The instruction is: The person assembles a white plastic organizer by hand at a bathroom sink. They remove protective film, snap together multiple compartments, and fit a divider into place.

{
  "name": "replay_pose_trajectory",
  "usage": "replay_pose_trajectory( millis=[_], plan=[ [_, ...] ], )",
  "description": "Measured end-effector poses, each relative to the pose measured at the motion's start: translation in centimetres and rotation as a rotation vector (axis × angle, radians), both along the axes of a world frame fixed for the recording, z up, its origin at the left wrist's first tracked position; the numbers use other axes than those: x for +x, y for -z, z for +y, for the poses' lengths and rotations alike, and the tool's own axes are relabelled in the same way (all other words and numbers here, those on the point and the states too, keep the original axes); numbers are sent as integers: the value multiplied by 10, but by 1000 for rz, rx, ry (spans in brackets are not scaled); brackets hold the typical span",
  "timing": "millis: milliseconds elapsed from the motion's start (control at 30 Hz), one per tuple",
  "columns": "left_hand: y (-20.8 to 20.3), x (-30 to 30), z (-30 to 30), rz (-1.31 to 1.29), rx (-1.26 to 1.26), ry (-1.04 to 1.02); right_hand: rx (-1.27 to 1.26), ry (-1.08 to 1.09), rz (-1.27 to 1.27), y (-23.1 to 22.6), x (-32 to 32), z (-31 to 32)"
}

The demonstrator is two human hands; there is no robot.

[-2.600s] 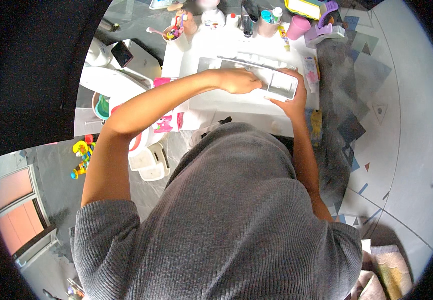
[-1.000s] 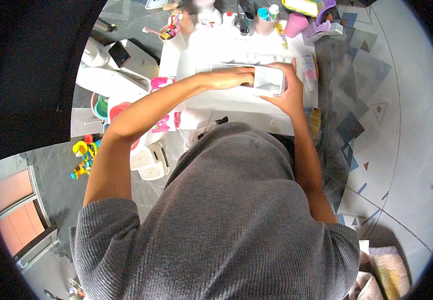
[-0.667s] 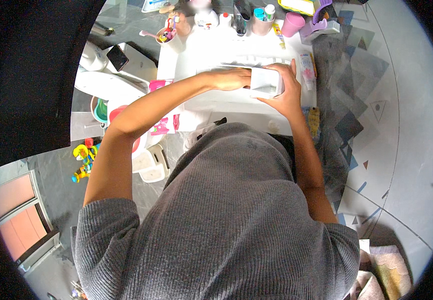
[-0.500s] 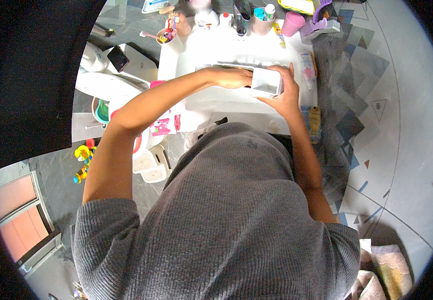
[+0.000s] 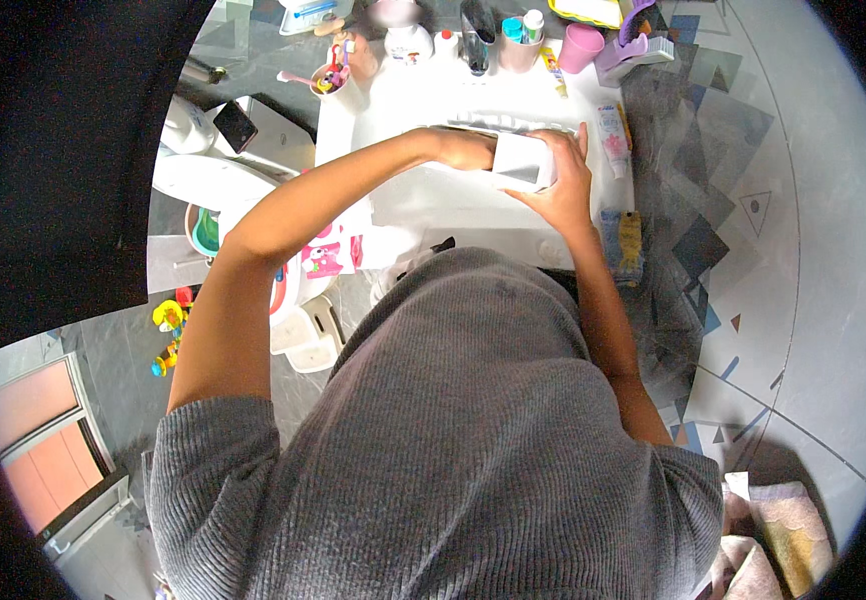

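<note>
Above the white washbasin [image 5: 423,205] I hold a small white box-shaped container [image 5: 521,160], its square face turned up toward me. My right hand [image 5: 561,165] grips it from the right, with the thumb along the near side and the fingers round the far side. Against its left side is my left hand [image 5: 465,150], palm down; its fingertips are hidden by the container, so their grip does not show. A shiny metal tap-like bar [image 5: 483,125] lies just beyond the hands, partly covered.
Along the basin's back stand a toothbrush cup [image 5: 343,92], several bottles, a cup with tubes [image 5: 521,48] and a pink cup [image 5: 581,48]. Tubes lie on the right rim, near a yellow-and-blue packet [image 5: 625,240]. At the left are a phone [image 5: 236,127] and a pink packet [image 5: 323,258].
The container has tilted and shifted slightly left; its upper face shows a grey lower part now. My left hand has curled a little more beside it.
</note>
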State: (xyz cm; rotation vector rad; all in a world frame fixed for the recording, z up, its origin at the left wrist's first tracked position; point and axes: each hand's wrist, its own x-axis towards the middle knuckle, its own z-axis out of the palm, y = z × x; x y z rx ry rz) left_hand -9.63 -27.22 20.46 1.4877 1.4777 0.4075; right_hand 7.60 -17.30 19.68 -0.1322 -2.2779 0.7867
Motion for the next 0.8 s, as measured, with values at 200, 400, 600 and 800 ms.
replay_pose_trajectory(
  millis=[200, 400, 600, 800],
  plan=[
    [-22, 10, 1, -307, -59, -143, -89, 47, 41, 10, 3, 8],
    [-9, 3, 1, -446, -25, -176, -21, 34, 17, -2, 1, 13],
    [-10, 10, 0, -273, -44, -133, -40, 14, -10, 2, 4, 9],
    [5, -2, 8, -63, -16, 65, -31, 10, 1, 7, 1, 3]
  ],
)
